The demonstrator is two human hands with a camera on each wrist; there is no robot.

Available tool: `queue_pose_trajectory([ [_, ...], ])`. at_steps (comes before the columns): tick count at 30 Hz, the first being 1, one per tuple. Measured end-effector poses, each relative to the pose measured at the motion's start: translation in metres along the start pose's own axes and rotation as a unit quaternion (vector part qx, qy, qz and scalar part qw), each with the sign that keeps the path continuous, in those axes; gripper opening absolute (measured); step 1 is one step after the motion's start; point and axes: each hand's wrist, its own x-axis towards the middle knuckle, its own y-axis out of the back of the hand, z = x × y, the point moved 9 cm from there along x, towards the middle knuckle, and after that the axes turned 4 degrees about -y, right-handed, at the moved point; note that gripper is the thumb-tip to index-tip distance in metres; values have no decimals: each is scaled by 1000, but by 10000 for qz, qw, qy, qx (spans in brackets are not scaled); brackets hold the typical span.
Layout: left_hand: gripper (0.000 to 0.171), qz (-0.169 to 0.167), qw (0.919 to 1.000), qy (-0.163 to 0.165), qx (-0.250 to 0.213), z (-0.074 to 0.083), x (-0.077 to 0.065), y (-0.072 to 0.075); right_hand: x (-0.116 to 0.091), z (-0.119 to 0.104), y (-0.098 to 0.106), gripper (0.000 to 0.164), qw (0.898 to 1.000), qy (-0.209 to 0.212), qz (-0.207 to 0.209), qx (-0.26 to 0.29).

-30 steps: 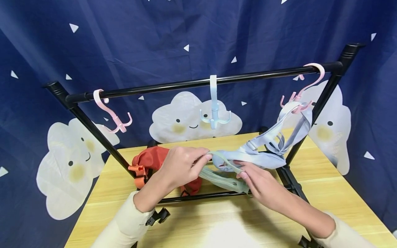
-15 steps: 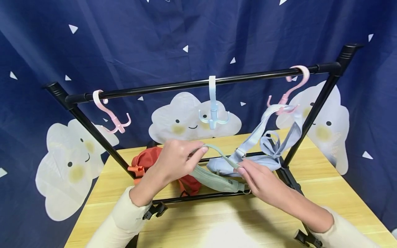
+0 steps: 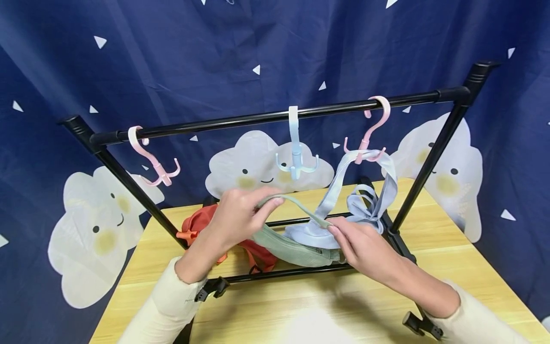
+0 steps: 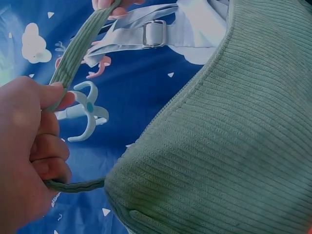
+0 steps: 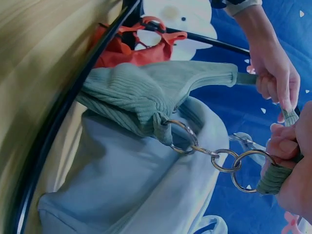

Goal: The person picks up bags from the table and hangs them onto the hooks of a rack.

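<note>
The green bag is held up by its strap in front of and below the blue hook, with its body sagging beneath the hands. The strap is pinched between thumb and fingers of the left hand, below and left of the blue hook, while its other end, beside the metal rings that join it to the bag, is grasped by the right hand, below and right of that hook. The step in hand is judged to be the spreading of the strap into a loop. For the next move, the loop would seem to need raising and seating over a prong, most likely on the blue hook, where no strap is seen. The light blue bag is hung by its strap from a pink hook right of the blue one, near enough that the green bag could be snagged on it. Further out, another pink hook is carried by the same bar, left of the blue hook, and the red bag is seen below and left of it, above the wooden surface.
</note>
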Motion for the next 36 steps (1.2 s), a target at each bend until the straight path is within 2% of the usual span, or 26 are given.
queue_pose_trajectory([
  [10,12,129,9991,123,-380,-7,1,9,12,-11,14,36,9982,410,412,133],
  [21,11,346,9975,301,-538,-13,8,16,23,-16,19,40,9979,462,404,230],
  [31,12,406,9957,532,-638,-25,15,21,35,-21,28,36,9948,733,704,113],
  [36,12,487,9955,535,-616,-30,20,22,40,-21,29,37,9943,750,751,114],
])
